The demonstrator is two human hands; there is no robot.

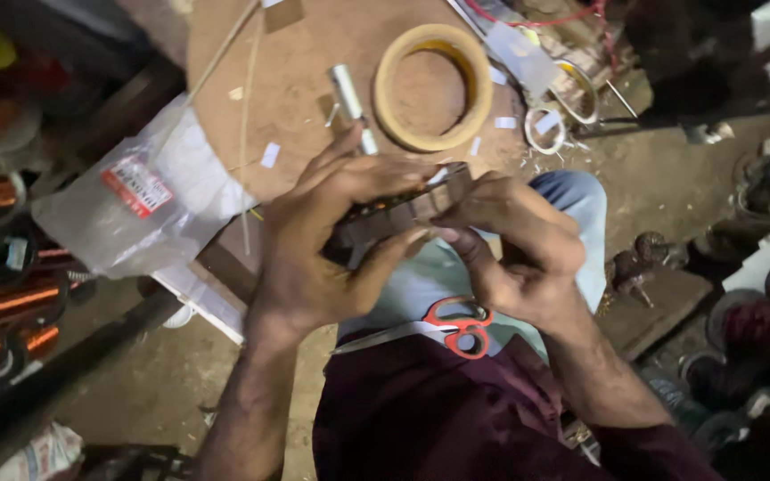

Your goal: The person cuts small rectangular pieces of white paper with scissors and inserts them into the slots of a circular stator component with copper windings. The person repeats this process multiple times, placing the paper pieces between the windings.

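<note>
Both hands meet at the centre of the frame around a dark ring-shaped metal part (403, 216), which sits above the person's lap. The left hand (331, 240) cradles it from below and from the left, fingers spread along its upper edge and thumb pressed against its lower rim, so this grip is clenched on the part. The right hand (514, 245) closes on the part's right end, its fingers curled over the edge and pinching there (what they pinch is too small to tell). The part's long axis runs from lower left up to upper right, and each hand holds one end; neither is nearer than the other.

Just below the hands, red-handled scissors (452, 325) lie on the lap. In the upper middle of the frame a roll of tape (432, 86) rests on a round wooden board (287, 89), with a small metal tube (350, 102) beside it. A plastic bag (135, 200) lies at the left.
</note>
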